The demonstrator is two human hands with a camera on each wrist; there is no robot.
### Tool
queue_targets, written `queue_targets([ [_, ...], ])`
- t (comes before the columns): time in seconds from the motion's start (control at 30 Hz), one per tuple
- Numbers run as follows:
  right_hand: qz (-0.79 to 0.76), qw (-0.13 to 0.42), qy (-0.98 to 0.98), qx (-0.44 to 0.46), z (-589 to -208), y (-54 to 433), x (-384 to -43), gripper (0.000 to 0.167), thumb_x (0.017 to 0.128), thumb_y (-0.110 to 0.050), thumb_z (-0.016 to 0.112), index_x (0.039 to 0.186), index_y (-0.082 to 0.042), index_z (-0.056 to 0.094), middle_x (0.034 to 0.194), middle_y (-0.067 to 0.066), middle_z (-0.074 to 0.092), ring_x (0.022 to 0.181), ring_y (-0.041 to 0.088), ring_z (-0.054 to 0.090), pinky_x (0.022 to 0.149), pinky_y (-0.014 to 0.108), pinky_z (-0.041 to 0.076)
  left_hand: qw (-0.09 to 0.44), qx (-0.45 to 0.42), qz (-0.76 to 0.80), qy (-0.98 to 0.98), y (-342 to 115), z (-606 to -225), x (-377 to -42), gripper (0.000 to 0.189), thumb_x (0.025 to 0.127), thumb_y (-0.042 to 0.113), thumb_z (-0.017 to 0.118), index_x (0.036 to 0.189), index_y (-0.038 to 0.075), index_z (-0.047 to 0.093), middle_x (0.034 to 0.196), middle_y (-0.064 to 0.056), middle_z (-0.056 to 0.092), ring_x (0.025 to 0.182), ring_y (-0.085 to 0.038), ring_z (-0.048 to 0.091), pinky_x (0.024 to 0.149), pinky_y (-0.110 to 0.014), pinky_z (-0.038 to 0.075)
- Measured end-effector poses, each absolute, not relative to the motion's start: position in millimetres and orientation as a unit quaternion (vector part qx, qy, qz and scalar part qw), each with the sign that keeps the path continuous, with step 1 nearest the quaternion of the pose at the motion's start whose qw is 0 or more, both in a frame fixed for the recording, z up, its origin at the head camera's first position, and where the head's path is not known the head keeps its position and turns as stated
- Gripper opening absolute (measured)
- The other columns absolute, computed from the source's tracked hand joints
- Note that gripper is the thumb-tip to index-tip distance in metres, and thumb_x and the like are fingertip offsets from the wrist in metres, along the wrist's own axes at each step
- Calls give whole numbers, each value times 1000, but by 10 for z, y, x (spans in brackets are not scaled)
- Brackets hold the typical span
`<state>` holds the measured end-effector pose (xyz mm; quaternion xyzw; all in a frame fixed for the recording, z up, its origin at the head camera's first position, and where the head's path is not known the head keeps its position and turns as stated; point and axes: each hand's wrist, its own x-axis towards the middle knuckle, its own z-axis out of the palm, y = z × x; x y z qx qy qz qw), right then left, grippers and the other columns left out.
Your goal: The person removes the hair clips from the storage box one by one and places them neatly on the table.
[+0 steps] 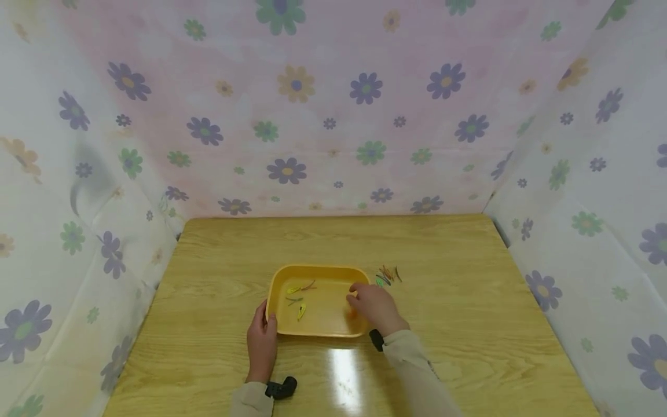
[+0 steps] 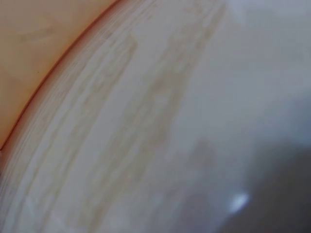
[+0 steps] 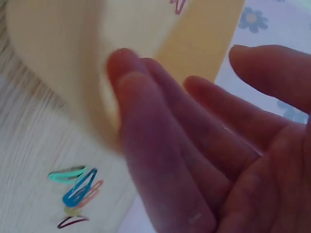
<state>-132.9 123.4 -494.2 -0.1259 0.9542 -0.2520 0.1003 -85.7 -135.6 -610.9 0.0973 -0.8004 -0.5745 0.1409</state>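
Observation:
A yellow tray (image 1: 320, 315) stands on the table, with several hair snap clips lying in its left half, among them a yellow clip (image 1: 301, 312). My left hand (image 1: 261, 341) grips the tray's left side, thumb at the rim and fingers along the outside. Over the right end of the tray is my right hand (image 1: 376, 306), fingers loosely bent. Nothing shows between thumb and fingers in the right wrist view. Just outside the tray's right end lies a loose group of snap clips, including a green clip (image 3: 68, 174) and a blue clip (image 3: 80, 189).
The wooden table (image 1: 458, 324) reaches back to a flowered cloth (image 1: 333, 104), which also hangs along both sides. A bright light reflection lies on the table in front of the tray. Each wrist wears a black camera, one seen beside the left wrist (image 1: 281, 388).

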Motion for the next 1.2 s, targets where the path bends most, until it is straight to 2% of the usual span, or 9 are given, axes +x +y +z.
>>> queue_targets([
  [0.2, -190, 137, 961, -147, -5009, 1119, -1303, 22, 89, -28, 54, 96, -10, 64, 61, -8, 56, 55, 7, 51, 57, 29, 46, 125, 108, -568, -807, -1344, -6102, -817, 42, 93, 38, 42, 131, 21, 44, 131, 2, 45, 118, -12, 42, 92, -32, 40],
  [0.3, -177, 147, 960, -162, -5022, 1093, -1290, 21, 89, -28, 53, 93, -11, 65, 54, -10, 51, 49, 6, 48, 53, 28, 44, 119, 115, -568, -806, -1339, -6096, -804, 41, 93, 37, 42, 131, 22, 45, 130, 3, 45, 117, -11, 43, 91, -32, 41],
  [0.53, -143, 117, 966, -179, -5098, 1093, -1289, 19, 87, -30, 55, 92, -16, 66, 66, -8, 58, 51, 6, 48, 49, 26, 42, 127, 109, -562, -810, -1349, -6092, -826, 38, 93, 32, 43, 130, 23, 45, 130, 5, 45, 117, -9, 42, 93, -34, 39],
  [0.67, -121, 97, 969, -192, -5109, 1064, -1286, 17, 87, -28, 55, 78, -16, 63, 57, -7, 51, 47, 8, 43, 43, 26, 38, 133, 107, -563, -809, -1349, -6081, -842, 36, 93, 30, 43, 129, 24, 46, 129, 6, 46, 117, -8, 42, 94, -34, 39],
  [0.83, -103, 109, 967, -205, -5115, 1029, -1254, 27, 87, -26, 55, 63, -15, 54, 50, -4, 40, 44, 10, 39, 40, 27, 34, 117, 123, -566, -807, -1326, -6059, -829, 37, 93, 28, 44, 130, 22, 45, 130, 4, 45, 118, -10, 41, 96, -36, 38],
  [1.0, -72, 115, 968, -213, -5235, 1018, -1273, 29, 87, -30, 53, 63, -14, 54, 51, -4, 42, 45, 11, 40, 40, 29, 36, 112, 127, -566, -807, -1313, -6041, -821, 38, 93, 27, 44, 130, 20, 45, 130, 2, 46, 118, -12, 41, 96, -38, 37],
  [1.2, -48, 90, 968, -230, -5322, 1014, -1306, 26, 87, -28, 52, 66, -14, 54, 51, -3, 41, 45, 12, 40, 39, 30, 35, 119, 127, -562, -809, -1323, -6043, -849, 38, 92, 23, 44, 129, 19, 46, 129, 2, 47, 117, -12, 43, 95, -38, 38],
])
